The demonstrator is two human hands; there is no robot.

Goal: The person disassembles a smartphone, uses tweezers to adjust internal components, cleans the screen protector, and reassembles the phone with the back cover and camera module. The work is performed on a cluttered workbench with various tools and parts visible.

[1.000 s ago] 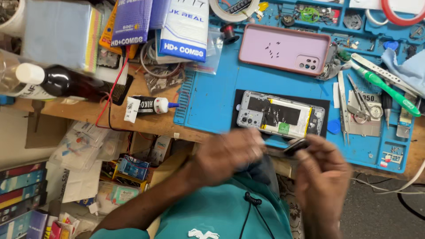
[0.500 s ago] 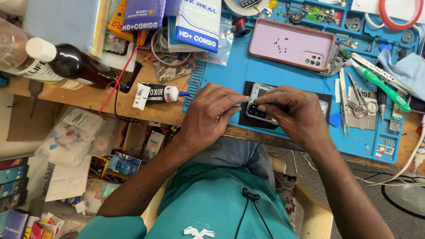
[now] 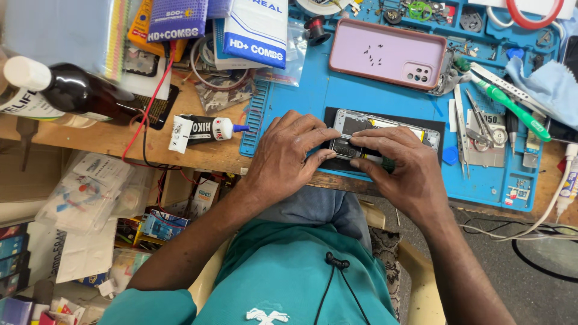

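An opened phone (image 3: 392, 126) with its insides showing lies on a black pad (image 3: 438, 130) on the blue work mat (image 3: 301, 96). My left hand (image 3: 288, 161) rests on the mat's near edge, its fingertips holding the phone's left end. My right hand (image 3: 402, 167) lies over the phone's near side and grips a small green-handled screwdriver (image 3: 385, 163), its tip hidden under my fingers near the phone's left part. The two hands almost touch.
A pink phone case (image 3: 385, 51) holding tiny screws lies behind the phone. Tweezers (image 3: 477, 120), a green-handled tool (image 3: 512, 108) and a blue cloth (image 3: 545, 84) sit to the right. On the left are a glue tube (image 3: 208, 128), a dark bottle (image 3: 75, 90), a red wire (image 3: 147, 114) and boxed packs (image 3: 259, 30).
My hands came up from my lap onto the phone one second ago. Since half a second ago they have stayed there, with fingers shifting slightly.
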